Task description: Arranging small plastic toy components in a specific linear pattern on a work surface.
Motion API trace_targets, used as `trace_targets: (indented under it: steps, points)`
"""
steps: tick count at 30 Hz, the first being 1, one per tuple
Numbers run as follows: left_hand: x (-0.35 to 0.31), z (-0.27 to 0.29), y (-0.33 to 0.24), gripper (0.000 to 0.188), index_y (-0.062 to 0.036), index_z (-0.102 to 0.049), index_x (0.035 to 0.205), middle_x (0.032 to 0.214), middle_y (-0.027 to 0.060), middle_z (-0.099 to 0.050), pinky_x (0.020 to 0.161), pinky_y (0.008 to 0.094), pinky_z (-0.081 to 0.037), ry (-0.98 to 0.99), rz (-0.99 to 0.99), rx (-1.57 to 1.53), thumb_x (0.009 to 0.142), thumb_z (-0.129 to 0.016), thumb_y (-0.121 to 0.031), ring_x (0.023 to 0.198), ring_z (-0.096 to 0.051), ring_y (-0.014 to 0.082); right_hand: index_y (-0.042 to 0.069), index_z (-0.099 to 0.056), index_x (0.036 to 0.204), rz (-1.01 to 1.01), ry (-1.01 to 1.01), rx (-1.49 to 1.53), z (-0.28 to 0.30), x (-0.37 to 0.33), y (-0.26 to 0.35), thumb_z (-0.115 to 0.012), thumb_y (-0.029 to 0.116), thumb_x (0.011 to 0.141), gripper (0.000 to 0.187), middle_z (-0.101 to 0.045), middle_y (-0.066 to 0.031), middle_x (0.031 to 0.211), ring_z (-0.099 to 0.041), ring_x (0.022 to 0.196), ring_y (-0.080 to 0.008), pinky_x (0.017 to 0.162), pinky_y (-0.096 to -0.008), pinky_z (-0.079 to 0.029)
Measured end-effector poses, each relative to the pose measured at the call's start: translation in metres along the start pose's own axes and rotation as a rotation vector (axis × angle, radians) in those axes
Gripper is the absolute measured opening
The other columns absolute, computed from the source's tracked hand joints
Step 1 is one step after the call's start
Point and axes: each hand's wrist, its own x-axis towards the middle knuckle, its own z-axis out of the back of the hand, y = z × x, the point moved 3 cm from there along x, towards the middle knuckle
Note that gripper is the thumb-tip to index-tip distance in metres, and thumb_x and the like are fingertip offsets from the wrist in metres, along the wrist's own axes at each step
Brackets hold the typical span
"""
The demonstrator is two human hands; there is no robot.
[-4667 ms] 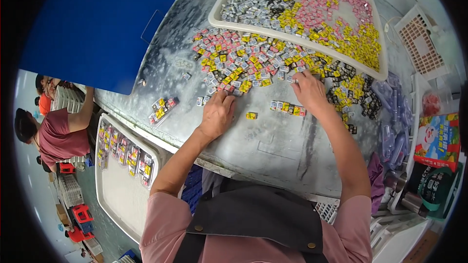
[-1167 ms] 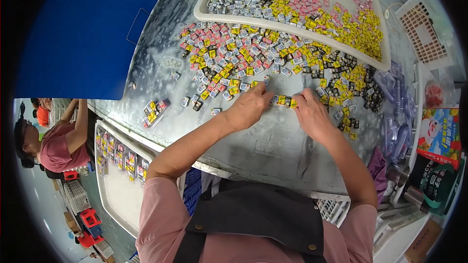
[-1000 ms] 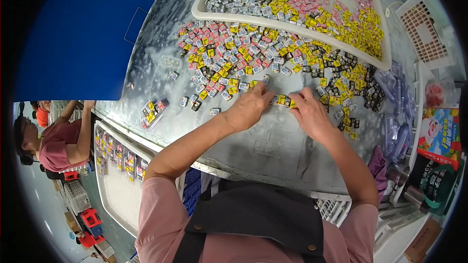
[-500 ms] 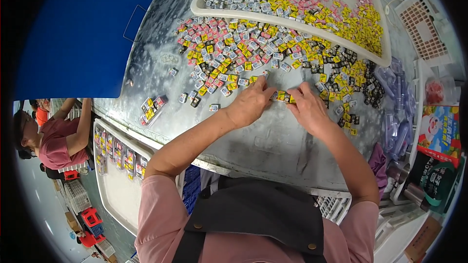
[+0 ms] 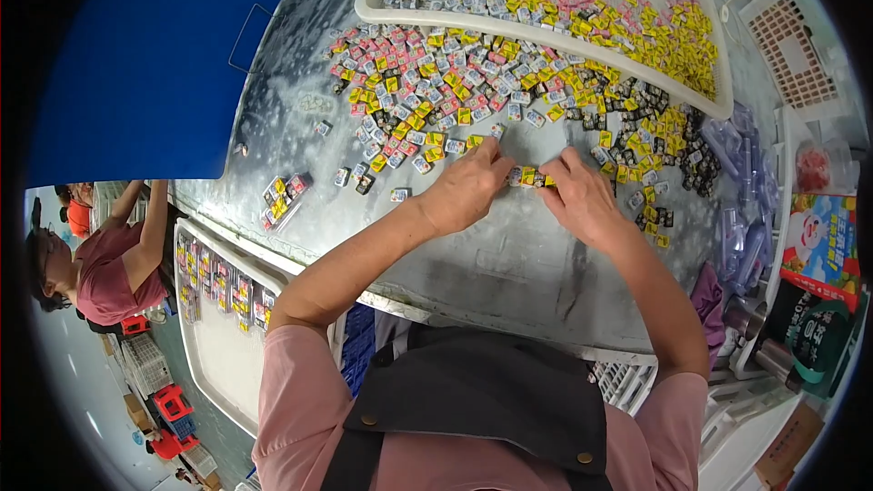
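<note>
A short row of small rectangular blocks (image 5: pixel 526 177), yellow, white and black, lies between my two hands on the grey metal table (image 5: pixel 436 277). My left hand (image 5: pixel 462 189) closes its fingers at the row's left end. At the right end, thumb and fingers of my right hand (image 5: pixel 587 200) pinch the row. Beyond my fingers spreads a loose heap of similar blocks (image 5: pixel 446 91) in pink, white, yellow and black. Several black and yellow blocks (image 5: pixel 650 145) lie to the right of my right hand. My fingers partly hide both ends of the row.
A white tray (image 5: pixel 436 17) of sorted blocks stands at the back. A filled clear pack (image 5: pixel 285 200) lies left, above a tray (image 5: pixel 218 359) with several packs. Clear plastic cases (image 5: pixel 750 191) pile up at right. A blue panel (image 5: pixel 164 64) and a co-worker (image 5: pixel 114 264) are at left.
My right hand has shifted very slightly right, and a little more of the row shows between my hands. The whole view has moved slightly.
</note>
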Motion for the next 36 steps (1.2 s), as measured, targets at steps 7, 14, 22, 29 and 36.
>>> trace_targets:
  steps: [7, 14, 22, 29, 36]
  points:
    - [-0.031, 0.016, -0.044, 0.028, 0.0053, -0.062, 0.118, 0.104, 0.0195, -0.055, 0.077, 0.0428, -0.054, 0.042, -0.001, -0.037, 0.09, -0.064, 0.0, 0.089, -0.063, 0.0372, 0.005, -0.06, 0.108, -0.001, 0.004, 0.022, 0.015, -0.04, 0.039, -0.072, 0.01, 0.087, 0.025, -0.053, -0.0139, 0.103, -0.065, 0.08, -0.0376, 0.067, -0.0478, -0.054]
    - [-0.079, -0.009, -0.067, 0.031, 0.0057, -0.061, 0.119, 0.106, 0.0188, -0.055, 0.078, 0.0417, -0.054, 0.094, -0.006, -0.078, 0.089, -0.065, -0.001, 0.09, -0.064, 0.0359, 0.004, -0.06, 0.107, -0.043, 0.063, 0.039, -0.014, -0.093, 0.063, -0.072, 0.011, 0.087, 0.024, -0.053, -0.0148, 0.103, -0.065, 0.082, -0.037, 0.068, -0.0482, -0.054]
    - [-0.092, -0.021, -0.066, 0.038, 0.0066, -0.059, 0.116, 0.109, 0.021, -0.052, 0.085, 0.0418, -0.055, 0.117, -0.023, -0.019, 0.079, -0.058, 0.006, 0.095, -0.063, 0.0369, 0.004, -0.06, 0.108, -0.048, 0.067, 0.029, -0.03, -0.1, 0.063, -0.072, 0.012, 0.088, 0.024, -0.052, -0.0157, 0.105, -0.065, 0.085, -0.0376, 0.07, -0.0484, -0.053]
    - [-0.097, -0.017, -0.073, 0.046, 0.01, -0.057, 0.126, 0.111, 0.0221, -0.052, 0.089, 0.0395, -0.054, 0.126, -0.019, 0.018, 0.08, -0.058, 0.006, 0.101, -0.061, 0.036, 0.003, -0.06, 0.116, -0.022, -0.025, 0.097, -0.025, -0.109, 0.064, -0.072, 0.006, 0.087, 0.031, -0.053, -0.0158, 0.11, -0.064, 0.09, -0.0373, 0.075, -0.0459, -0.053]
    - [-0.107, -0.012, -0.075, 0.047, 0.0089, -0.059, 0.125, 0.118, 0.0221, -0.057, 0.09, 0.04, -0.053, 0.026, -0.025, -0.002, 0.078, -0.064, 0.006, 0.103, -0.062, 0.0361, 0.001, -0.061, 0.115, -0.097, -0.143, 0.228, -0.032, -0.132, 0.056, -0.071, 0.002, 0.086, 0.031, -0.056, -0.0154, 0.11, -0.062, 0.094, -0.0372, 0.079, -0.0437, -0.052]
